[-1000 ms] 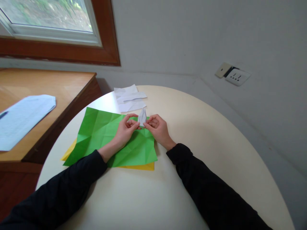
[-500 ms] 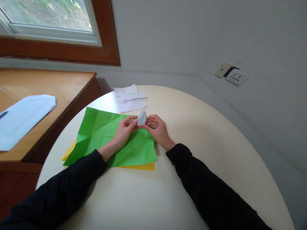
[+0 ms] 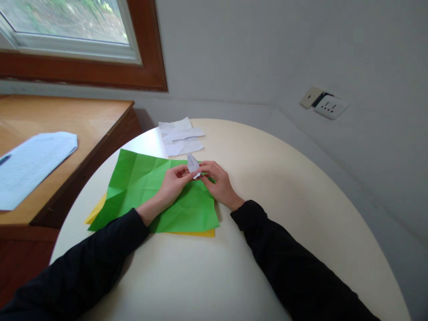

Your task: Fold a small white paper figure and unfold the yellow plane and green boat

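Observation:
A small piece of folded white paper (image 3: pixel 192 163) with a narrow, pointed top is held up between my two hands. My left hand (image 3: pixel 174 182) pinches its lower left side, the thumb lying across the near face. From the right, the fingertips of my right hand (image 3: pixel 217 180) close on its lower right edge. The fingers partly hide the bottom of the paper. Under both hands lies a creased sheet of green paper (image 3: pixel 133 187), and a yellow sheet (image 3: pixel 200 233) sticks out from beneath it.
Several torn white paper pieces (image 3: pixel 182 138) lie at the far edge of the round white table (image 3: pixel 284 214). To the left, a wooden desk (image 3: pixel 96 111) carries printed papers (image 3: pixel 36 167) and a pen (image 3: pixel 4 159). A wall socket (image 3: pixel 331 107) is at the right.
The folded paper has turned and tilted slightly left between my hands. My right fingers have shifted left and now reach over its lower right edge. The green sheet stays put.

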Tool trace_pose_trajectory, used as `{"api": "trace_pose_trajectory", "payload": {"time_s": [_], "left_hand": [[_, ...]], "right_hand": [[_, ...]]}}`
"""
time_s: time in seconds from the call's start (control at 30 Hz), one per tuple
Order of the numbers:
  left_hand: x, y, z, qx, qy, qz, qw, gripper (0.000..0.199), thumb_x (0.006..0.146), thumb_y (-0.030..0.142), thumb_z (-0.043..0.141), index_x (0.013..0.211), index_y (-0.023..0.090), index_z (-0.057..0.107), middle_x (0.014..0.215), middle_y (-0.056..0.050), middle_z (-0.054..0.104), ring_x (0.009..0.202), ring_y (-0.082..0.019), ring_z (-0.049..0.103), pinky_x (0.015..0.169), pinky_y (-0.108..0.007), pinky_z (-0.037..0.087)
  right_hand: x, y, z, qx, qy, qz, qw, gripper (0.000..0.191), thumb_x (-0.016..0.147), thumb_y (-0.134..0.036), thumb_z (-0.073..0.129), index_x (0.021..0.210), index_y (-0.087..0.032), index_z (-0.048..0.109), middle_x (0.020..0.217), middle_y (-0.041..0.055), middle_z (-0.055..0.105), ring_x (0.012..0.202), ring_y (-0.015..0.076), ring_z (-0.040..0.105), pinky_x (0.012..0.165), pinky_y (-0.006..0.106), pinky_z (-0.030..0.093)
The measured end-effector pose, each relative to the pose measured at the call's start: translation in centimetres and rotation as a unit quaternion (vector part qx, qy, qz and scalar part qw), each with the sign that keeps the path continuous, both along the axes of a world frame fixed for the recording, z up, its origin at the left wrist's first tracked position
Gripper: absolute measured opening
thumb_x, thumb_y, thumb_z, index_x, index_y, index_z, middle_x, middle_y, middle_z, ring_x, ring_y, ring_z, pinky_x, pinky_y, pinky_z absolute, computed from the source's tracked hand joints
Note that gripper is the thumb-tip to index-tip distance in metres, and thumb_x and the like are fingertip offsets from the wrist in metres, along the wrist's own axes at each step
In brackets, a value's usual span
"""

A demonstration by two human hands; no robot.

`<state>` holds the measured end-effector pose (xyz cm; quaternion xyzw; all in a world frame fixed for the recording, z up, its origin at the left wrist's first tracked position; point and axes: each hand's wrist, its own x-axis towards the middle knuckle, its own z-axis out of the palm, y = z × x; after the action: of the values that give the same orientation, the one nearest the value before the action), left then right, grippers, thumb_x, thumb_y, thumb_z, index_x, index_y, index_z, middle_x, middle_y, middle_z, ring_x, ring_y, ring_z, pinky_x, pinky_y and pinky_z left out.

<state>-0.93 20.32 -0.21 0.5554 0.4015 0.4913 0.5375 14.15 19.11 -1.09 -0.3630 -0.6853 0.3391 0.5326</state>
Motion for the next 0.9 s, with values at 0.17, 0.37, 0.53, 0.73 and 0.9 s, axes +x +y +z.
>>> {"api": "trace_pose_trajectory", "payload": {"time_s": [0.17,0.37,0.53,0.73,0.9], "left_hand": [[-0.25,0.24,-0.65,0.024,-0.014,0.059,0.998,0.044,0.065,0.03,0.07,0.103,0.022,0.05,0.061,0.004,0.063,0.055,-0.013,0.061,0.058,-0.027,0.049],[-0.19,0.2,-0.43,0.057,-0.022,0.055,0.997,0.049,0.063,0.026,0.071,0.105,0.021,0.046,0.063,0.005,0.061,0.055,-0.011,0.059,0.055,-0.022,0.046],[0.13,0.06,-0.37,0.093,-0.008,0.027,0.995,0.028,0.065,0.031,0.07,0.086,0.016,0.058,0.076,-0.002,0.065,0.069,-0.014,0.061,0.066,-0.027,0.049],[0.33,-0.06,-0.58,0.092,-0.021,0.011,0.995,0.032,0.065,0.033,0.071,0.087,0.017,0.055,0.08,-0.003,0.065,0.07,-0.014,0.062,0.068,-0.027,0.05],[0.28,-0.28,-0.37,0.091,-0.031,0.019,0.995,0.046,0.067,0.026,0.071,0.103,0.023,0.042,0.072,0.004,0.061,0.06,-0.009,0.06,0.06,-0.021,0.048]], "right_hand": [[0.3,-0.08,0.34,0.004,-0.033,0.01,0.999,0.026,0.072,-0.007,0.051,0.077,-0.024,0.069,0.117,0.0045,0.058,0.11,0.0198,0.055,0.096,0.039,0.044],[0.29,-0.15,0.6,-0.029,0.003,0.008,1.0,0.018,0.075,-0.012,0.051,0.077,-0.021,0.067,0.11,0.0057,0.064,0.106,0.0194,0.058,0.093,0.038,0.046],[-0.29,0.13,0.03,-0.068,0.087,-0.005,0.994,0.032,0.069,-0.028,0.069,0.096,-0.024,0.052,0.096,0.0025,0.065,0.09,0.0155,0.064,0.082,0.032,0.052],[-0.29,0.35,-0.34,-0.047,0.071,-0.021,0.996,0.032,0.07,-0.036,0.069,0.095,-0.025,0.051,0.092,0.0012,0.062,0.091,0.0155,0.062,0.08,0.03,0.052],[-0.25,0.22,-0.11,-0.036,0.06,-0.02,0.997,0.029,0.072,-0.037,0.068,0.094,-0.025,0.054,0.093,0.0013,0.061,0.087,0.0153,0.061,0.076,0.03,0.052]]}}
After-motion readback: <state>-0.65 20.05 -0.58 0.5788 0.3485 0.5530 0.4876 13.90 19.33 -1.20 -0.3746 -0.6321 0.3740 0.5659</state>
